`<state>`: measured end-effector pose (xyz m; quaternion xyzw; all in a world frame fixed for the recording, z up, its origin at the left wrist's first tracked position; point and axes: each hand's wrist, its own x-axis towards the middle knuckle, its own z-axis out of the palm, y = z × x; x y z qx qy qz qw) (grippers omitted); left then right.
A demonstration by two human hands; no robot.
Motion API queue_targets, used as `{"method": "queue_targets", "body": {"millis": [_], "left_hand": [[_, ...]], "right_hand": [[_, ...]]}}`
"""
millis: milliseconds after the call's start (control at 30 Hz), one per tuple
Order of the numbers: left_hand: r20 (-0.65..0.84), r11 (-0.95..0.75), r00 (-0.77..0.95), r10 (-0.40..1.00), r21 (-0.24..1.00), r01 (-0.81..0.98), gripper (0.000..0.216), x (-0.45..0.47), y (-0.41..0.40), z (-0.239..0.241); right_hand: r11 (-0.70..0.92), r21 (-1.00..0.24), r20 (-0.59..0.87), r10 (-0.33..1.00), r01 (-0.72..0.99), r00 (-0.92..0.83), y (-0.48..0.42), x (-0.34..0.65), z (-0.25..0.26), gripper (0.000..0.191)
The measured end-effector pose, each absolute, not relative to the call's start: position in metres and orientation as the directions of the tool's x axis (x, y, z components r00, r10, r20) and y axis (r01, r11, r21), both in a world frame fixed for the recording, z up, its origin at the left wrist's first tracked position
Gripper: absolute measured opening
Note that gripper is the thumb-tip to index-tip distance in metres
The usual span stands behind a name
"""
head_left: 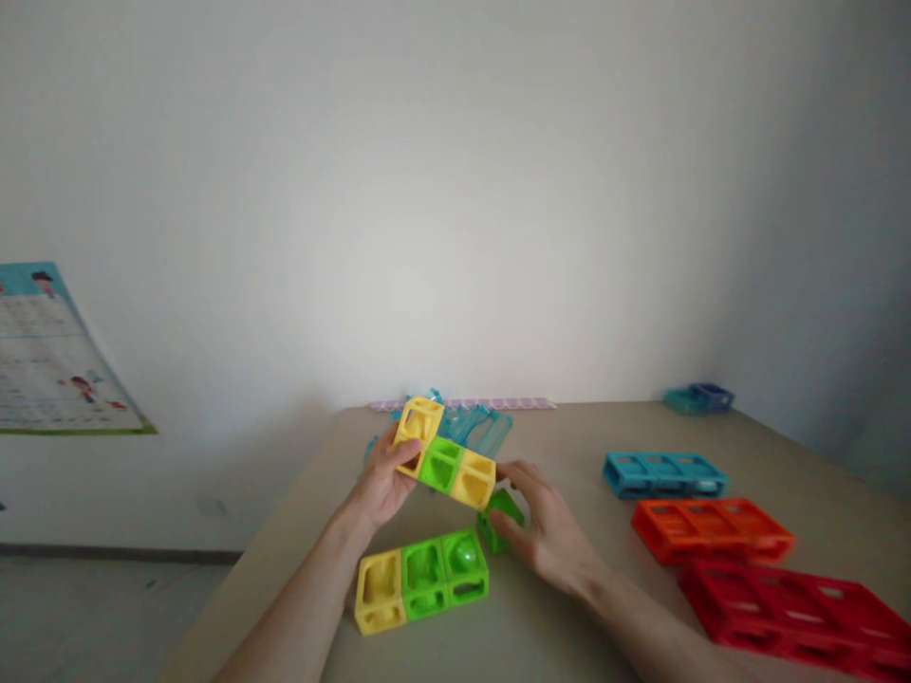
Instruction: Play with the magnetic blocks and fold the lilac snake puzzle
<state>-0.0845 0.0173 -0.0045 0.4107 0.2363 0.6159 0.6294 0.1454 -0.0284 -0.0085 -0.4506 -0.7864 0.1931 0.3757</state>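
My left hand (384, 482) grips a bent piece of joined hollow cube blocks: a yellow part (419, 420) at the top left, a green cube (439, 463) in the middle and a yellow cube (474, 479) at the right end. My right hand (545, 522) is closed around a loose green cube block (501, 520), thumb across its front and fingertips close to the yellow end. Below both hands, a row of blocks lies on the table, one yellow cube (380, 590) joined to two green cubes (445, 571).
On the right of the table (569, 626) lie a blue block row (665, 474), an orange row (712, 531) and a red row (797, 617). Clear teal pieces (484, 429) and a purple patterned strip (519, 403) sit by the wall. A dark blue block (712, 396) stands in the far right corner.
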Motion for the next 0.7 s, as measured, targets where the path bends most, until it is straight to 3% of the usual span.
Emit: {"method": "queue_targets", "body": {"millis": [100, 300, 433, 533, 700], "left_hand": [[0.218, -0.080, 0.184, 0.959, 0.825, -0.560, 0.046, -0.083, 0.014, -0.004], [0.221, -0.107, 0.192, 0.956, 0.875, -0.472, 0.048, -0.081, 0.011, -0.007], [0.196, -0.072, 0.202, 0.960, 0.865, -0.497, 0.043, -0.082, 0.011, -0.008], [0.188, -0.045, 0.201, 0.961, 0.829, -0.557, 0.048, -0.082, 0.010, -0.005], [0.130, 0.044, 0.214, 0.968, 0.753, -0.656, 0.055, -0.086, 0.012, 0.000]], "right_hand": [[0.510, -0.718, 0.433, 0.860, 0.473, -0.270, -0.029, 0.142, -0.007, 0.028], [0.394, -0.873, 0.349, 0.917, 0.288, -0.195, -0.025, 0.141, -0.006, 0.034], [0.277, -0.961, 0.269, 0.929, -0.006, -0.252, -0.026, 0.140, -0.003, 0.043], [0.215, -0.961, 0.261, 0.913, -0.176, -0.312, -0.028, 0.137, -0.003, 0.045], [0.294, -0.950, 0.311, 0.918, -0.104, -0.248, -0.027, 0.138, -0.012, 0.044]]}}
